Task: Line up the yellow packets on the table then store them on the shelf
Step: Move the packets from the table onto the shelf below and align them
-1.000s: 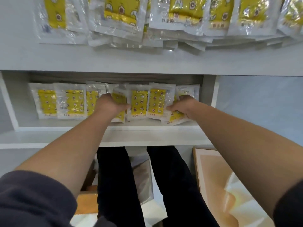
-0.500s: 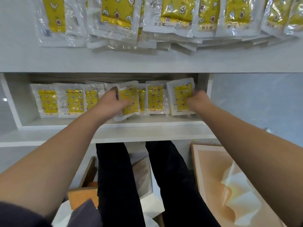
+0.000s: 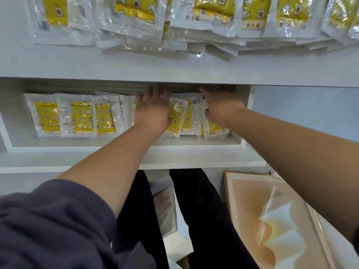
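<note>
While three yellow packets [image 3: 77,115] stand clear at the shelf [image 3: 124,147] left, the spread left hand [image 3: 153,111] and curled right hand [image 3: 221,109] press flat on overlapping ones, more heaped on the table [image 3: 58,63] above.

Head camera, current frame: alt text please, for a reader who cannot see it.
Both hands, left hand and right hand, press yellow packets upright in a row inside a white shelf. More packets lie overlapping on the table above.
</note>
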Demonstrator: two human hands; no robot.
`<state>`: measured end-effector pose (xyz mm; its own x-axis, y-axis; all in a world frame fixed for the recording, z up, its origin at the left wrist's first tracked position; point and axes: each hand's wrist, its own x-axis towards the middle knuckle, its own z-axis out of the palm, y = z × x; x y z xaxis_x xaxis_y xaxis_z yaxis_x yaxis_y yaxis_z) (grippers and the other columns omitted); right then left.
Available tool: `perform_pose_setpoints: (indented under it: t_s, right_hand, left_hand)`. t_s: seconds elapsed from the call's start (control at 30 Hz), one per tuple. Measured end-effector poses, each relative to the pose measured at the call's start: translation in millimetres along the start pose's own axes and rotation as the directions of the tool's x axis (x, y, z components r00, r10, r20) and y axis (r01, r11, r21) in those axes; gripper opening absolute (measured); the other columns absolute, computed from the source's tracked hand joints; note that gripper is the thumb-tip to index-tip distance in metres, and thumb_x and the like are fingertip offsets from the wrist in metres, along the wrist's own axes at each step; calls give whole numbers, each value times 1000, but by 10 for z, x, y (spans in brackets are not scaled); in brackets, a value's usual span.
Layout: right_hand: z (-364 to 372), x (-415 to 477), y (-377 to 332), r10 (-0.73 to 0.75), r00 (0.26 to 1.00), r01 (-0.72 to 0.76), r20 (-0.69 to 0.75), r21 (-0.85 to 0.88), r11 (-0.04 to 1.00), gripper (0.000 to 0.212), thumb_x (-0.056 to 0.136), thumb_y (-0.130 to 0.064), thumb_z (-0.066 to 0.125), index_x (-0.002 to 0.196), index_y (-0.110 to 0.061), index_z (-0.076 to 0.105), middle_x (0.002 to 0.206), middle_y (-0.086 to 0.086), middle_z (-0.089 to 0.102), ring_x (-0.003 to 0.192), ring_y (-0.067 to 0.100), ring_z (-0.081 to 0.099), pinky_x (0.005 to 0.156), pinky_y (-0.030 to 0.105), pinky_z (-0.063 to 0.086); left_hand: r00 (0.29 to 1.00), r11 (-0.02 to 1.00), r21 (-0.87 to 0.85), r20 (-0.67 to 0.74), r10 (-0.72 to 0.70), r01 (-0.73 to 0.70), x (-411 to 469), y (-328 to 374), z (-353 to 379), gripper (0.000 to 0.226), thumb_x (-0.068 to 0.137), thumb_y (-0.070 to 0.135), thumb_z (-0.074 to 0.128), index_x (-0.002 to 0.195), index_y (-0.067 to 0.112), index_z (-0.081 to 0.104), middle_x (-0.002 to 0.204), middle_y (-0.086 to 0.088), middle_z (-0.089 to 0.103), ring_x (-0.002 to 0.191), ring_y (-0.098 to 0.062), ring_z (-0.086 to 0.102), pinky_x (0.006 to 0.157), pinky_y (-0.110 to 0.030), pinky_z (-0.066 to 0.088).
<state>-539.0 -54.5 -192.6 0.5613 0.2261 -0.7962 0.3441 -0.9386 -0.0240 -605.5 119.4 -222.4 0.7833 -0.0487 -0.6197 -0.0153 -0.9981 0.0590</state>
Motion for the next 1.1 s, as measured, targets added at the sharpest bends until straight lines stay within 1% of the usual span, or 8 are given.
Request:
perform_pose_setpoints:
  t_s: [0.1,0.2,0.27,0.5,0.73,0.9,1.0,1.1]
  right_hand:
    - [72,125,-113,-62,998,61,23,11,998,72,87,-14,61,148,-26,24,148,7,37,132,34,40,102,44,38]
    - [198,146,-118,-66,998,67,16,-46,997,63,82,-7,58,139,-23,37,141,7,38,128,32,40,101,45,36]
    - [298,74,-90,-75,997,77,31,-73,994,69,80,-4,56,143,-23,34,140,8,37,129,30,36,102,44,35]
    - [238,-65,-171,-56,998,56,-2,71,996,76,81,-6,58,147,-25,27,149,5,31,137,29,29,107,46,34]
    - [-287,-680,-640,-96,989,122,-109,269,955,49,88,-11,50,136,-15,45,134,9,48,122,30,47,88,40,45]
    - [-750,-1001,-1179,-107,963,207,-247,423,882,40,91,-13,50,131,-15,50,133,4,48,117,25,50,86,38,48]
    - [-1052,-1006,-1478,-23,938,190,-345,459,868,43,88,-11,52,131,-16,50,143,4,40,129,23,39,97,39,41]
    - [-1303,-939,-1722,123,902,90,-413,459,884,53,85,-9,50,137,-19,45,156,6,25,144,26,21,111,45,25]
  left_hand:
    - [985,986,-21,38,166,-165,128,51,9,84,82,39,69,149,21,21,150,-10,29,138,-32,28,109,-48,28]
    - [994,997,32,95,62,-65,191,35,33,72,82,41,69,142,21,34,143,-10,36,132,-33,34,106,-48,30]
    - [993,999,50,114,-13,7,170,21,38,71,82,43,68,140,18,36,141,-11,37,130,-33,35,105,-48,29]
    - [981,998,57,196,1,-12,33,11,-92,70,85,28,65,145,16,30,149,-13,30,135,-34,31,112,-55,23]
    - [984,959,-285,173,44,7,-715,-291,-701,36,90,30,57,122,16,53,124,-6,55,112,-28,54,87,-38,45]
    - [983,844,-505,107,-146,180,-1038,-845,-1197,15,89,24,54,102,20,62,102,2,64,94,-22,61,77,-35,50]
    - [958,767,-586,60,-279,260,-986,-1217,-1469,19,88,21,55,106,19,60,108,0,57,97,-21,57,78,-32,44]
    - [941,639,-715,80,-329,284,-763,-1507,-1699,45,85,15,56,129,18,50,132,-4,45,113,-21,52,88,-28,40]
